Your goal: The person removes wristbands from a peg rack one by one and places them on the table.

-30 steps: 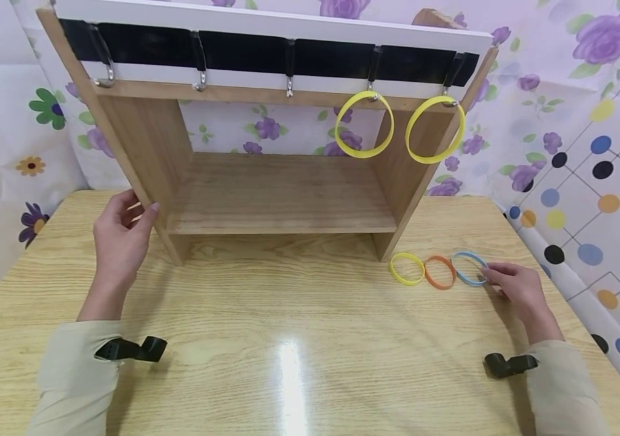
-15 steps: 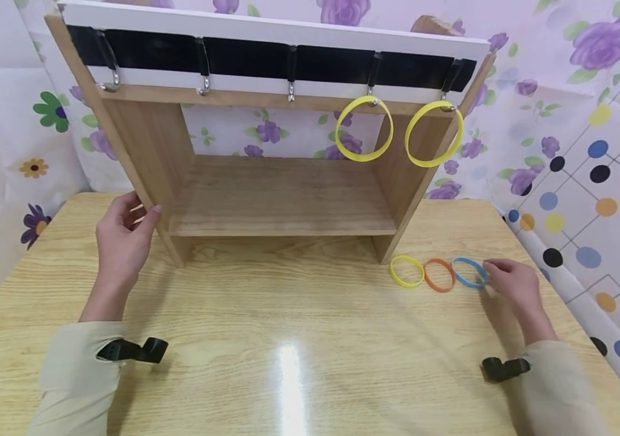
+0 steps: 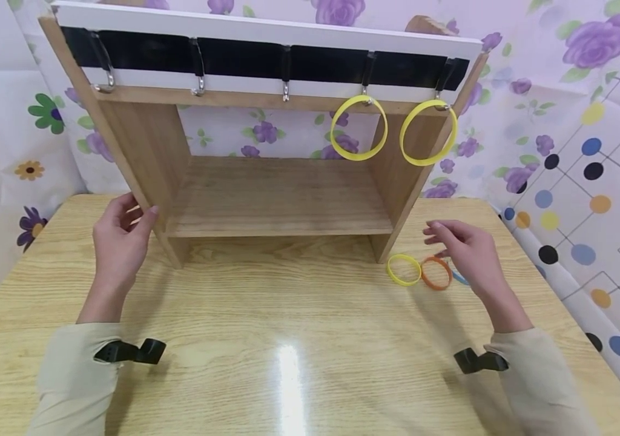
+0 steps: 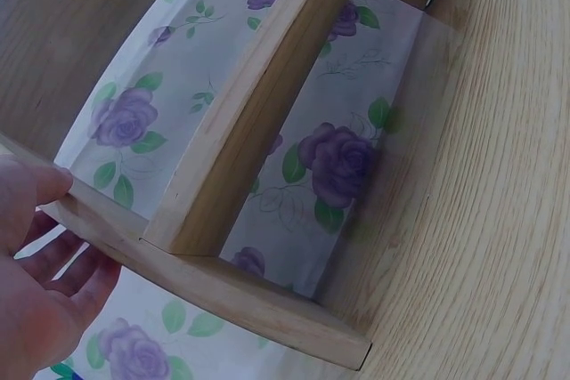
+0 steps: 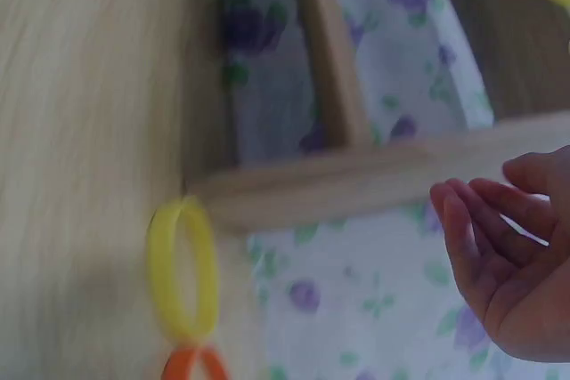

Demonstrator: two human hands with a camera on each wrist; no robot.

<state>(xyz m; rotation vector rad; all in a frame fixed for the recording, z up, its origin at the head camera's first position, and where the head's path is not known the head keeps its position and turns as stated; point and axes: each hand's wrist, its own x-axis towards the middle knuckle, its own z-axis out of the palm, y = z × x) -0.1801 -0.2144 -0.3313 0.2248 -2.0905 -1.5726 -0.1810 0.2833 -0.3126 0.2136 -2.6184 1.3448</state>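
My left hand (image 3: 122, 239) holds the left side panel (image 3: 134, 172) of a wooden shelf, with the thumb at its front edge and the fingers behind, as the left wrist view also shows. In the head view, my right hand (image 3: 468, 251) hovers above the table at the shelf's right, fingers loosely bent and nothing in them. Below and beside it lie a yellow ring (image 3: 405, 284), an orange ring (image 3: 437, 288) and a blue ring (image 3: 459, 278), the blue one partly hidden by the hand. Two yellow rings (image 3: 359, 157) hang from the two rightmost hooks.
A white and black rail (image 3: 244, 57) with several metal hooks (image 3: 198, 86) runs along the shelf top. The three hooks on the left carry no rings. Wood-grain table (image 3: 223, 339) extends in front. Patterned coverings (image 3: 571, 181) stand behind and at both sides.
My right hand has left the blue ring, rising and moving left to above the rings on the table. The blue ring stays on the table. My left hand keeps its hold on the shelf.
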